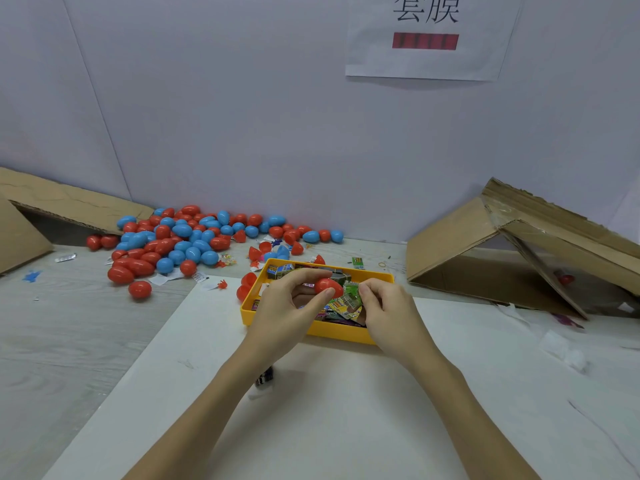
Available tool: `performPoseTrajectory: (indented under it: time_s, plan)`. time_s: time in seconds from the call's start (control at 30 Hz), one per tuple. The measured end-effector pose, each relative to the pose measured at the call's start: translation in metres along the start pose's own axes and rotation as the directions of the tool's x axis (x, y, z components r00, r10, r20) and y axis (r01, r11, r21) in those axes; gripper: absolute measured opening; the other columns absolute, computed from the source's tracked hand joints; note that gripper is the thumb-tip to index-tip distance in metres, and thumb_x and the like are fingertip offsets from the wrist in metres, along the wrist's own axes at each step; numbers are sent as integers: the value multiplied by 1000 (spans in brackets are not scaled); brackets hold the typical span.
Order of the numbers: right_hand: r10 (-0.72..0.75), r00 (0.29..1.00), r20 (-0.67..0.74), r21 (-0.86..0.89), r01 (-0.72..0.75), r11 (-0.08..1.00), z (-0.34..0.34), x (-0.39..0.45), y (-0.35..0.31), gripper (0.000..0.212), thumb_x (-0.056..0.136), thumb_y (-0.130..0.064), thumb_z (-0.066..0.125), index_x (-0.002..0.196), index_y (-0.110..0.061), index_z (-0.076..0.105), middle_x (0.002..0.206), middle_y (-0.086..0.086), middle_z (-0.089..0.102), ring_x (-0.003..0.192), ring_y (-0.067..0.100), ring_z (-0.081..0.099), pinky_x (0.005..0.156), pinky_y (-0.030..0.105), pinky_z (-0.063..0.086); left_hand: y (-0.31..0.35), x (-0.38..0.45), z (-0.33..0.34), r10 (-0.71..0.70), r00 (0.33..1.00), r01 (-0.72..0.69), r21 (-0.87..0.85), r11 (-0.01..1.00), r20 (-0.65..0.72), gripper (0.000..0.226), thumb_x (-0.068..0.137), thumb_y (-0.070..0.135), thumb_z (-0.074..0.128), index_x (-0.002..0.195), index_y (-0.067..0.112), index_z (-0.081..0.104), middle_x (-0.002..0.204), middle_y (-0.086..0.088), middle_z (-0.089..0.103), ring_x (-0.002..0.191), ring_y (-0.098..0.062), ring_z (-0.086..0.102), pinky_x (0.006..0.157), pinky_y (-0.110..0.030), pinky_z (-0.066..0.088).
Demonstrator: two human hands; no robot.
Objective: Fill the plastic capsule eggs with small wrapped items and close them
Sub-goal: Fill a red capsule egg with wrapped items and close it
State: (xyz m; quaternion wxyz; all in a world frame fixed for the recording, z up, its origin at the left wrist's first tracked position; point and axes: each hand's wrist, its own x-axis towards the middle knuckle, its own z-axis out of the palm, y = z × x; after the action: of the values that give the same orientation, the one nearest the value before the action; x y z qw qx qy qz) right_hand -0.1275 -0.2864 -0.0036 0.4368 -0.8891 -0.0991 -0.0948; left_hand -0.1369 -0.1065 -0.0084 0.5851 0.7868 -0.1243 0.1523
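Crowding a pale wood tabletop (69,341), capsule eggs (180,237), white wall (242,116)

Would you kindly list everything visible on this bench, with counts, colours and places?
eggs: dozens, red and blue, heaped far left by the wall
egg halves: a few, red, left of the tray
tray: one, yellow, centre, holding packets
packets: many, multicoloured, in the tray
cardboard boxes: two, brown, tipped over at far left and right
sign: one, white, on the wall
red egg: one, held above the tray
left hand: grips the red egg
right hand: pinches a green packet
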Motion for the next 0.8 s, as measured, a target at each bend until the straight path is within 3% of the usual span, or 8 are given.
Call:
performPoseTrajectory:
  time_s: [0.1, 0.2, 0.33, 0.5, 0.8]
  plan:
    - [-20, 1000, -1, 1, 20, 1000, 2, -2, -1, 34, 110, -30, 45, 85, -16, 64, 75, -2, 64, 79, 16, 65, 55, 18, 42, 0, -1, 1, 3, 1000, -3, -1, 1000, 15, 33, 90, 21, 75, 122, 23, 69, 109, 9, 73, 98, -4, 70, 86, -24, 59]
    - [-7, 1000, 9, 65, 6, 998, 4, -3, -3, 30, 107, -34, 51, 88, -20, 70, 77, -5, 68, 81, 12, 67, 59, 12, 44, 1, -2, 2, 18, 1000, -18, 4, 1000, 17, 35, 90, 20, 75, 124, 20, 68, 112, 8, 72, 100, -5, 70, 88, -26, 60]
    - [24, 1000, 18, 249, -27, 968, 5, -1, -6, 17, 101, -32, 63, 104, -20, 75, 93, -5, 74, 89, 12, 73, 73, 26, 59, 2, -1, 0, 33, 999, -33, -29, 999, 16, 37, 91, 17, 74, 128, 17, 68, 114, 5, 73, 102, -7, 71, 89, -27, 59]
    - [82, 996, -19, 525, -60, 849, 7, -3, -7, 10, 94, -17, 74, 104, -18, 75, 98, -1, 78, 88, 14, 77, 69, 24, 61, 2, -1, 0, 18, 1000, -17, -59, 998, 23, 37, 94, 16, 70, 131, 16, 67, 115, 3, 73, 102, -10, 72, 90, -31, 60]
    - [63, 994, -88, 522, -8, 853, 8, -4, -8, 14, 93, -16, 75, 107, -20, 76, 99, -6, 78, 95, 12, 74, 84, 31, 63, -1, 0, 0, 4, 1000, -3, -74, 997, 10, 38, 94, 20, 70, 132, 18, 67, 113, 6, 74, 100, -9, 72, 86, -25, 60]
